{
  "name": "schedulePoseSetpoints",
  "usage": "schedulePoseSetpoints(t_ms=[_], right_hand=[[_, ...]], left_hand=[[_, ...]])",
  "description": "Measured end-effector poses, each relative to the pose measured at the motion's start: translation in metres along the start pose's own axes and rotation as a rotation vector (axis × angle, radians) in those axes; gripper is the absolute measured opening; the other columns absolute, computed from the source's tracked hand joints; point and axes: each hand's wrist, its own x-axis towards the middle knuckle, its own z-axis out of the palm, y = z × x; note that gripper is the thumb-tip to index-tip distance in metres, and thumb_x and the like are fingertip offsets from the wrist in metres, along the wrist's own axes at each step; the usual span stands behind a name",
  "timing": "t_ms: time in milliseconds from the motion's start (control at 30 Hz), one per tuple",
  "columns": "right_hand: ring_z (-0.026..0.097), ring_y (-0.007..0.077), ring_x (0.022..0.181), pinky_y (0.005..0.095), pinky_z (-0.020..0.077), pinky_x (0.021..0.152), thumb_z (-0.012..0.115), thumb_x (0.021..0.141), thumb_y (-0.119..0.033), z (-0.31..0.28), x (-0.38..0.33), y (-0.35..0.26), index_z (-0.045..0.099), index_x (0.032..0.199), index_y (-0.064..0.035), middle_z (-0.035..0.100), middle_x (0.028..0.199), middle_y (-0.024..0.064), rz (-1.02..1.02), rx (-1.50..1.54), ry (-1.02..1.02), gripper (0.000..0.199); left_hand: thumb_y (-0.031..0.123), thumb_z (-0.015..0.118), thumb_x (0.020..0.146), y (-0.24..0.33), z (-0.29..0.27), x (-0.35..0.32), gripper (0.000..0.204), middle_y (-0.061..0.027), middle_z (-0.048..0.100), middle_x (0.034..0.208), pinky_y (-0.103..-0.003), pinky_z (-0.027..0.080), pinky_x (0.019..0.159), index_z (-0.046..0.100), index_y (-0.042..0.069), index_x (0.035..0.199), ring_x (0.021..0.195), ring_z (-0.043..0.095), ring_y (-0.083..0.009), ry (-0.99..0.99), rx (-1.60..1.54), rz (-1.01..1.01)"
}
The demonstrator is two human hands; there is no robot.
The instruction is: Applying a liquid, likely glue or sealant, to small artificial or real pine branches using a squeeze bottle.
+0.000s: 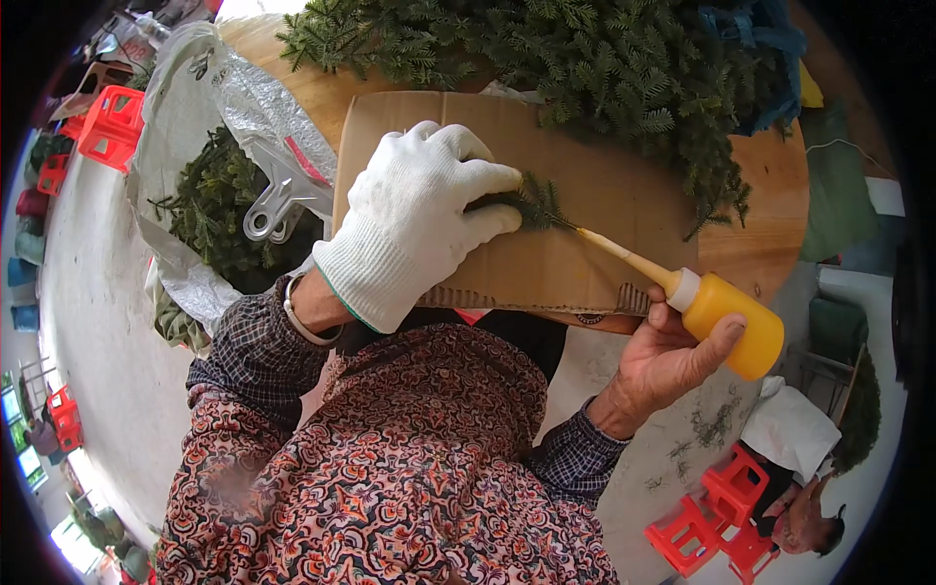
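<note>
My left hand (419,219), in a white knit glove with a green-edged cuff, pinches a small green fir sprig (542,203) between thumb and fingers. The sprig's cut end points right, and its other end is hidden by the glove. Bare and ungloved, my right hand (673,359) grips a yellow squeeze bottle (733,324) with a white collar and a long tapered nozzle. The nozzle tip meets or nearly meets the stem of the sprig. Both are over a brown cardboard sheet (624,200) at the near side of a wooden table (756,195).
A large heap of fir branches (604,68) covers the far side, beside a blue plastic bag (765,58). At left, a white woven sack (175,107) holds more greenery, with a silver clamp (278,200) at its edge. Red stools (687,531) and another person (804,522) are at lower right.
</note>
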Motion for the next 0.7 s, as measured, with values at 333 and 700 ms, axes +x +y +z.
schedulePoseSetpoints(t_ms=[333, 700], right_hand=[[0.065, 0.0217, 0.068, 0.0293, 0.0594, 0.060, 0.065, 0.085, -0.038, -0.0048, 0.0016, -0.0015, 0.046, 0.114, -0.0007, 0.061, 0.092, 0.0127, 0.006, -0.014, 0.035, 0.051], [0.063, 0.0189, 0.066, 0.0261, 0.0570, 0.057, 0.063, 0.087, -0.038, -0.0073, 0.0038, -0.0018, 0.049, 0.111, -0.0009, 0.062, 0.091, 0.0114, -0.007, 0.022, 0.066, 0.046]], left_hand=[[0.023, 0.069, 0.073, -0.0003, 0.0004, 0.0003, 0.020, -0.0043, 0.061, 0.091, -0.034, 0.045, 0.074, 0.071, 0.012, 0.089, 0.081, 0.054, -0.0249, 0.009, 0.019, 0.010], [0.020, 0.073, 0.070, -0.0019, -0.0028, 0.0026, 0.025, -0.0031, 0.060, 0.091, -0.033, 0.046, 0.072, 0.071, 0.012, 0.094, 0.081, 0.056, -0.0224, 0.001, 0.038, 0.040]])
